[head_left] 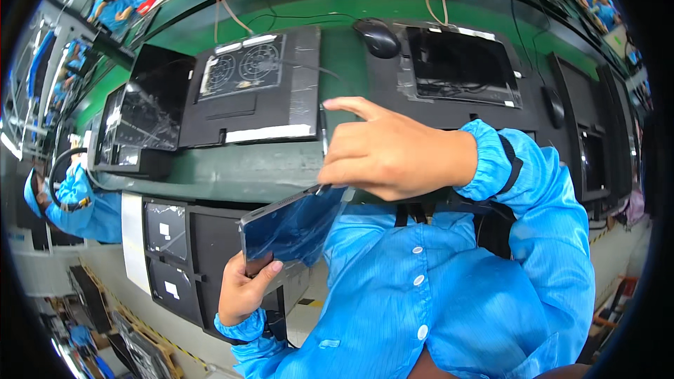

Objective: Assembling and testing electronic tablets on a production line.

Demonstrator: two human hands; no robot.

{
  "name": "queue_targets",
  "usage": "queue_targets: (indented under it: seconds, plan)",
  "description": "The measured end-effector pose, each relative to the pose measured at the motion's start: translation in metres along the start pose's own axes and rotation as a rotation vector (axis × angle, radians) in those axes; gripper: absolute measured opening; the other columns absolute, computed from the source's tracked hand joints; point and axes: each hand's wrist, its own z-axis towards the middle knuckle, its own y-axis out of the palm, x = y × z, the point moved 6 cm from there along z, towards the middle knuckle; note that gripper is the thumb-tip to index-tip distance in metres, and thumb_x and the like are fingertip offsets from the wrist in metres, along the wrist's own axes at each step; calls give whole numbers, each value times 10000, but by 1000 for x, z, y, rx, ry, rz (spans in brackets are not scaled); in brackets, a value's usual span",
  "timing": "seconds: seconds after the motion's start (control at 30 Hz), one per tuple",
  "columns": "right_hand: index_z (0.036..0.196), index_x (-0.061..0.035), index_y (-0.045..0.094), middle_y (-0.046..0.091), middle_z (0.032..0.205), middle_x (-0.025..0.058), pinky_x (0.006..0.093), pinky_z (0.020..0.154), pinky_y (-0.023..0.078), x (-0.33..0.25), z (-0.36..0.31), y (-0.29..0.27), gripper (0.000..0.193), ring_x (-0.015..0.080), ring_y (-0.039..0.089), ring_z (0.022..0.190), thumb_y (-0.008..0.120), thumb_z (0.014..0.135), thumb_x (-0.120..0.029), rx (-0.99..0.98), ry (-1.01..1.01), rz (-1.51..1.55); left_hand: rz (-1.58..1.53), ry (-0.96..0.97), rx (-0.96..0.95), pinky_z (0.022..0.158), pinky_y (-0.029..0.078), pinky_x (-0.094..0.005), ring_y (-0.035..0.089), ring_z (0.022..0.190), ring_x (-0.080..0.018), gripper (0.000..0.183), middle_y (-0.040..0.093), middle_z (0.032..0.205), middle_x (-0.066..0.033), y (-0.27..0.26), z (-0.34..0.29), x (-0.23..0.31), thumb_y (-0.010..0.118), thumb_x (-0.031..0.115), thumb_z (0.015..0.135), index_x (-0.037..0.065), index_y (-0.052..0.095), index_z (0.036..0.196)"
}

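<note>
My left hand grips the lower left edge of a tablet, thumb over its glossy dark face. The tablet tilts in front of my chest, with a clear wrinkled film along its lower and right side. My right hand is closed at the tablet's upper right corner, index finger stretched out. Between its fingers stands a thin pen-like tool, pointing up; its exact kind is unclear. The tool's lower tip seems to meet the tablet's edge, though the fingers partly hide the contact.
On the green bench lie a black board with a circle-patterned sheet, a tablet in a black holder and a black mouse. Dark screens stand at the left. A compartmented black tray sits below. Co-workers sit nearby.
</note>
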Motion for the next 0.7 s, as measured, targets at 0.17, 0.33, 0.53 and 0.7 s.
queue_targets:
  seconds: [0.17,0.33,0.53,0.7]
  plan:
    - [1115,-90,670,653,1004,4,671,1162,292,-10,-10,-4,429,198,642,948,739,703,6,43,-14,-61,98,8,-32,788,445,-243,564,864,-86,326,711,993,-39,11,2,1,729,42,925,-40,641,1228]
    - [1069,-91,683,645,964,5,677,1177,271,-15,-15,-1,381,196,637,977,740,705,7,22,-20,-101,110,73,-68,812,473,-274,573,901,-110,308,682,1045,-68,25,-2,15,705,27,931,-47,648,1225]
    - [1029,-64,676,647,916,19,704,1188,239,-18,-8,-3,347,201,638,1041,742,693,-11,-97,-34,-95,186,44,-69,893,515,-314,626,973,-129,282,715,1057,-98,22,1,9,702,24,930,-65,668,1196]
    - [951,-53,667,641,888,26,696,1186,252,-13,-7,5,272,206,646,1049,756,694,-40,-174,-62,-153,187,19,-29,818,528,-287,628,895,-113,289,735,989,-98,27,7,-6,728,61,934,-76,671,1181]
